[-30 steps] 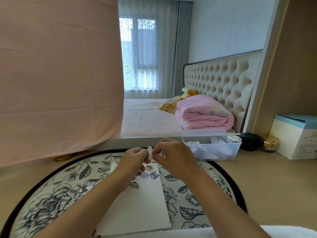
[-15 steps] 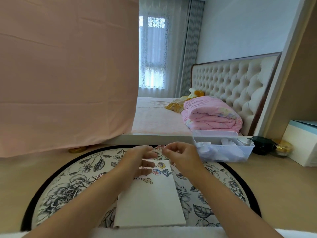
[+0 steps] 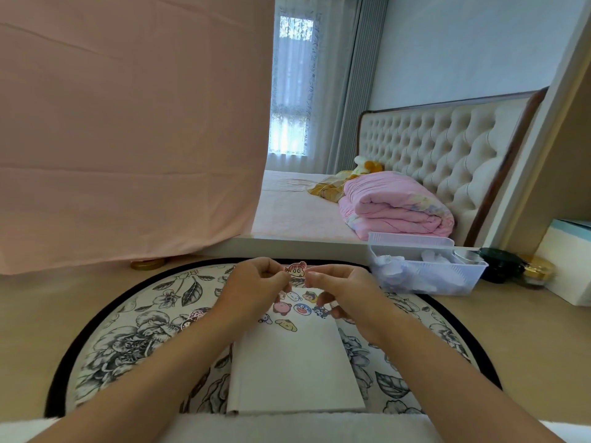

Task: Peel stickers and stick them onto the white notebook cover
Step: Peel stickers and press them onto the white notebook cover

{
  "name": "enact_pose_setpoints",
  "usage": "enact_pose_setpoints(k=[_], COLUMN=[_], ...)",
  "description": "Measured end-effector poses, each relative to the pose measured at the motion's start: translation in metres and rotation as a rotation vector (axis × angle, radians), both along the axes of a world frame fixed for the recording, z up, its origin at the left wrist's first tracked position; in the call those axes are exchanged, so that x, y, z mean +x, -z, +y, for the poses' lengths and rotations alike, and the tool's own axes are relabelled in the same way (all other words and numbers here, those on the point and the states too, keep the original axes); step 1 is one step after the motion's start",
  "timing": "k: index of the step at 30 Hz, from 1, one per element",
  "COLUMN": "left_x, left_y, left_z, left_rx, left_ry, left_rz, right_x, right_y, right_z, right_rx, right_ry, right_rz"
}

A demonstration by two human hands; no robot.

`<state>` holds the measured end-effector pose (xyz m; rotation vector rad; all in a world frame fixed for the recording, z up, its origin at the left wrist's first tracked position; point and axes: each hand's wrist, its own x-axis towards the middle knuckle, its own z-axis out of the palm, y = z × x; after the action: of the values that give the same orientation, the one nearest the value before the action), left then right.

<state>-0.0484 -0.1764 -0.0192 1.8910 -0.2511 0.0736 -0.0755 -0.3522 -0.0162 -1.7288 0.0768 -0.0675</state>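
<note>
One sticker (image 3: 295, 270), mid-frame, pinched in both grips, left hand (image 3: 256, 290) and right hand (image 3: 343, 294); risk: slack curling, adhesive self-sticking.

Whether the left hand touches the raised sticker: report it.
Touching. The head view shows the left hand pinching the lower left edge of the sticker, with no gap.

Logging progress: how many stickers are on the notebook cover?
8 stickers on the notebook cover, far end: three top, three middle, two nearest. The left hand and right hand, pinching another sticker, may hide more.
</note>
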Motion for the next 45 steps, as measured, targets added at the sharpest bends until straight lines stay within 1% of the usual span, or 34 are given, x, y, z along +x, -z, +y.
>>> enact_pose_setpoints(k=[4, 7, 14, 16, 20, 24, 27, 29, 32, 34, 37, 39, 45], left_x=[0.0, -0.001, -0.006, -0.006, -0.004, 0.0, 0.0, -0.001, 0.001, 0.003, 0.006, 0.009, 0.012], left_y=[0.004, 0.007, 0.006, 0.006, 0.004, -0.001, -0.002, -0.002, -0.001, 0.003, 0.013, 0.022, 0.03], left_z=[0.002, 0.004, 0.004, 0.005, 0.007, 0.008, 0.007, 0.006, 0.011, 0.016, 0.022, 0.024, 0.024], left_rx=[0.169, 0.279, 0.379, 0.409, 0.454, 0.39, 0.468, 0.583, 0.774, 0.777, 0.779, 0.787, 0.763], left_ry=[-0.024, -0.03, -0.011, -0.014, -0.023, 0.077, 0.125, 0.126, 0.022, 0.058, 0.241, 0.286, 0.283], left_rz=[-0.122, -0.192, -0.271, -0.297, -0.299, -0.134, -0.115, -0.153, -0.297, -0.337, -0.365, -0.388, -0.445], right_x=[0.002, 0.007, 0.01, 0.01, 0.009, 0.004, 0.003, 0.002, 0.001, 0.0, -0.003, -0.004, -0.004], right_y=[-0.001, -0.001, 0.003, 0.002, -0.002, -0.006, -0.004, -0.004, -0.009, -0.011, -0.012, -0.012, -0.01], right_z=[0.005, 0.002, -0.006, -0.007, -0.008, -0.01, -0.011, -0.01, -0.012, -0.015, -0.015, -0.013, -0.006], right_rx=[-0.228, -0.438, -0.625, -0.64, -0.592, -0.531, -0.532, -0.546, -0.559, -0.534, -0.589, -0.625, -0.679], right_ry=[0.08, 0.12, 0.009, -0.012, -0.064, -0.111, -0.145, -0.144, -0.155, -0.19, -0.235, -0.225, -0.218], right_rz=[-0.184, -0.276, -0.348, -0.343, -0.254, -0.078, 0.002, 0.025, 0.094, 0.205, 0.327, 0.328, 0.307])
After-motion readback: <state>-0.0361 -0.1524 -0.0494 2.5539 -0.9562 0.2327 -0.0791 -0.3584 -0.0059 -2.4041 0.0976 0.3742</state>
